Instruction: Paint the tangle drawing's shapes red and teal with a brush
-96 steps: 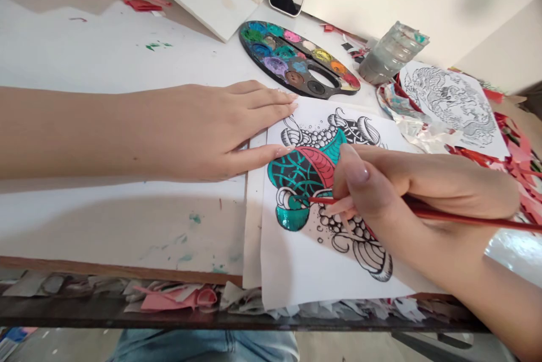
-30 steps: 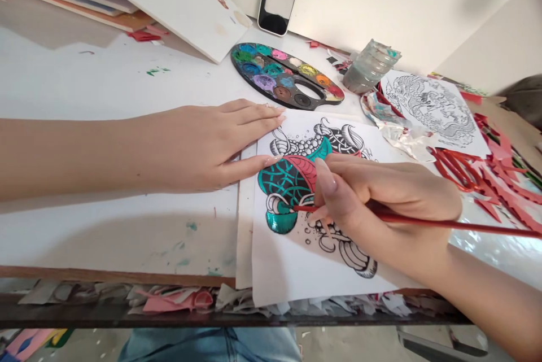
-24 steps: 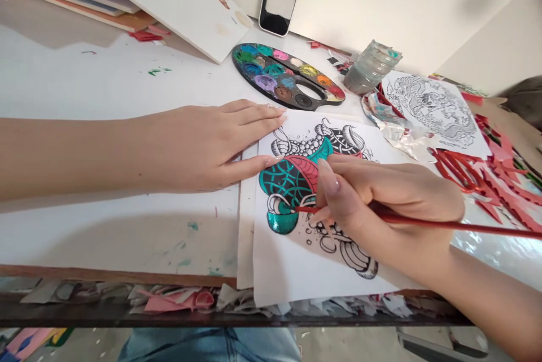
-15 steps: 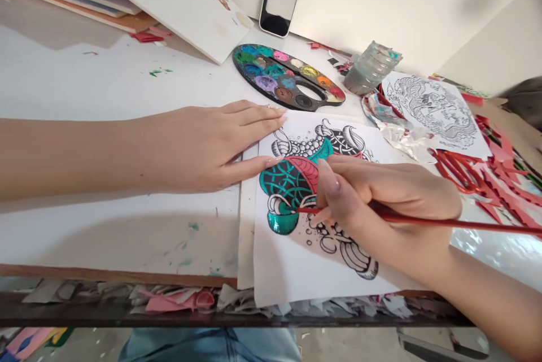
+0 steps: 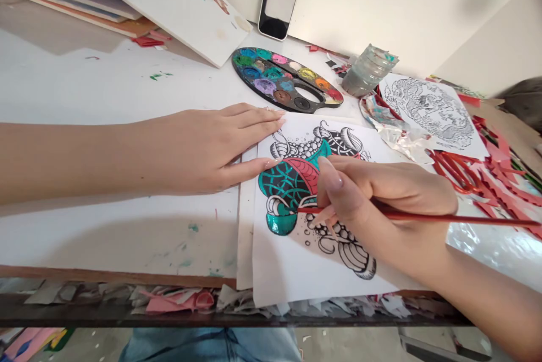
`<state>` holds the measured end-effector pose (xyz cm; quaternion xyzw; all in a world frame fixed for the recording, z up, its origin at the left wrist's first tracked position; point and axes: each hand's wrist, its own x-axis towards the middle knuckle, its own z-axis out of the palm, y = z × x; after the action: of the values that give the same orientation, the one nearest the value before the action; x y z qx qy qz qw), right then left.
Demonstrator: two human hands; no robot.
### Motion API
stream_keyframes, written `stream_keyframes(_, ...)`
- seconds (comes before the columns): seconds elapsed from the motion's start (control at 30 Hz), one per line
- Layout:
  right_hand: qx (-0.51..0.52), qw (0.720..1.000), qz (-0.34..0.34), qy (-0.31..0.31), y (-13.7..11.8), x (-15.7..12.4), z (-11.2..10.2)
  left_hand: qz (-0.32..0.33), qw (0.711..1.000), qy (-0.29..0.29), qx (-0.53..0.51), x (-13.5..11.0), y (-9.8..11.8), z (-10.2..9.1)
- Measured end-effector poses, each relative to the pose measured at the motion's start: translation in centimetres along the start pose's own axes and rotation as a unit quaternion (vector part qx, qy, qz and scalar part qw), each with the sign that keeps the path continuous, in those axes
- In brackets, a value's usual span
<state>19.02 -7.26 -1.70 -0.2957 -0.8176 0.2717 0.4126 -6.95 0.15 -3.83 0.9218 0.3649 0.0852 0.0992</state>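
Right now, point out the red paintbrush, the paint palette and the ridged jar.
Red paintbrush (image 5: 423, 217), head view, on the handle.
Paint palette (image 5: 254, 81), head view, on the dark rim.
Ridged jar (image 5: 368, 72), head view, on its side.

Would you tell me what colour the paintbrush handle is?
The paintbrush handle is red, best seen in the head view.

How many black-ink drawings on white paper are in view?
2: a teal-and-red painted ink drawing under the right hand, which holds a thin red paintbrush, and an unpainted black-line drawing farther right, beside a ridged clear jar.
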Motion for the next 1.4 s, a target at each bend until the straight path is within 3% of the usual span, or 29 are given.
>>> stream_keyframes(0.4, -0.015, 1.000, -0.013, 0.012, 0.33, -0.23, -0.08, -0.013, 1.000, -0.026, 0.004, 0.11, 0.54, -0.38)
stream_keyframes(1.4, -0.015, 1.000, -0.019, 0.015, 0.43, -0.27, 0.07, 0.006, 1.000, -0.002, -0.001, -0.12, 0.00, -0.13)
